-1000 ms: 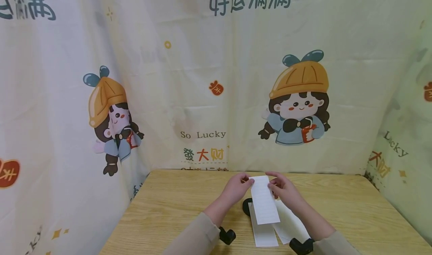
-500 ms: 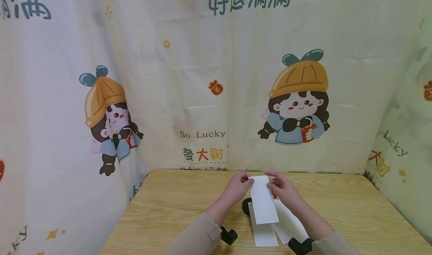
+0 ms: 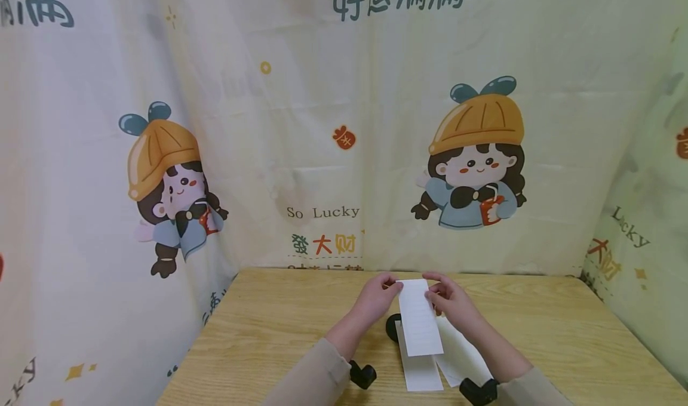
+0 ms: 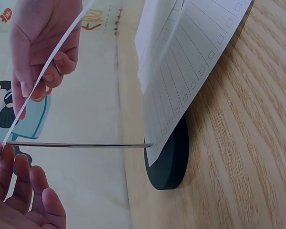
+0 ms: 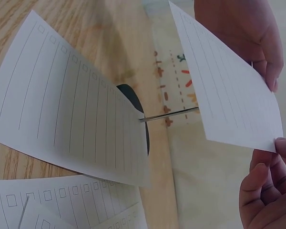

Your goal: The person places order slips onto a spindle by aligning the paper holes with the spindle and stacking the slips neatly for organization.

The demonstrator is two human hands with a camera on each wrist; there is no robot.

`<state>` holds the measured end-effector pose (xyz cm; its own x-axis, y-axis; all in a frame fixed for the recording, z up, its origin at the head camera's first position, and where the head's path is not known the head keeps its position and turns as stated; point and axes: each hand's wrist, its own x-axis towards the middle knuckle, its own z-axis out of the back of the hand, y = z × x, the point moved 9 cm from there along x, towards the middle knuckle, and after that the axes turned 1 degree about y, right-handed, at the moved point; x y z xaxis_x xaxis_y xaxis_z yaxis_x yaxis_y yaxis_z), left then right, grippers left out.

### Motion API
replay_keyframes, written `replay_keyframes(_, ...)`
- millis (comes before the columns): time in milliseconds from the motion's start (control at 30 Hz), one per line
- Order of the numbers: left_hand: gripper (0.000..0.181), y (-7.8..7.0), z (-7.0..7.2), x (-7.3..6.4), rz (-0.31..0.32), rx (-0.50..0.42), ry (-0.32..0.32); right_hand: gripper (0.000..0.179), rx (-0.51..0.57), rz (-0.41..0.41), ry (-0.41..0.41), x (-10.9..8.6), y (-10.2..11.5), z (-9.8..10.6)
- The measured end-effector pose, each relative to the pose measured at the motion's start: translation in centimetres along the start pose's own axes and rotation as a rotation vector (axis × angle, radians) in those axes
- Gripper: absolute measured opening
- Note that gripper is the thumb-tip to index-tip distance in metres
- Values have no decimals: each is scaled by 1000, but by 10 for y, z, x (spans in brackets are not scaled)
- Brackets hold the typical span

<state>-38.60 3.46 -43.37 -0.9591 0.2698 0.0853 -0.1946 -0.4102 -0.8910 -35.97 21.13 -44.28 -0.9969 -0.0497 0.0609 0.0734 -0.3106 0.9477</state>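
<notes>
My left hand (image 3: pixel 376 298) pinches the upper left corner of a white lined paper slip (image 3: pixel 421 319). My right hand (image 3: pixel 454 301) holds the same slip at its right edge, between thumb and fingers. Below it stands a paper spike, with a round black base (image 4: pixel 174 167) on the table and a thin metal rod (image 4: pixel 76 145). The rod's tip end reaches the held slip's surface, close to my left fingertips in the left wrist view. Another lined slip with checkboxes (image 5: pixel 62 95) is pierced by the rod low down, right over the base, and tilts outward.
More white lined slips (image 3: pixel 464 352) lie on the wooden table (image 3: pixel 269 334) to the right of the spike, partly under my right forearm. A printed curtain (image 3: pixel 301 155) hangs behind the table and along both sides. Black wrist mounts (image 3: pixel 363 375) sit at both cuffs.
Both hands and the held slip stay almost where they were. The curtain's print at the left has shifted slightly leftward, and the head view has tilted a little.
</notes>
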Motion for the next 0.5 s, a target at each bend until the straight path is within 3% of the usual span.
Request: replay_keyframes(500, 14, 1, 6, 0, 13, 8, -7, 40, 8, 7, 1, -2, 5, 1)
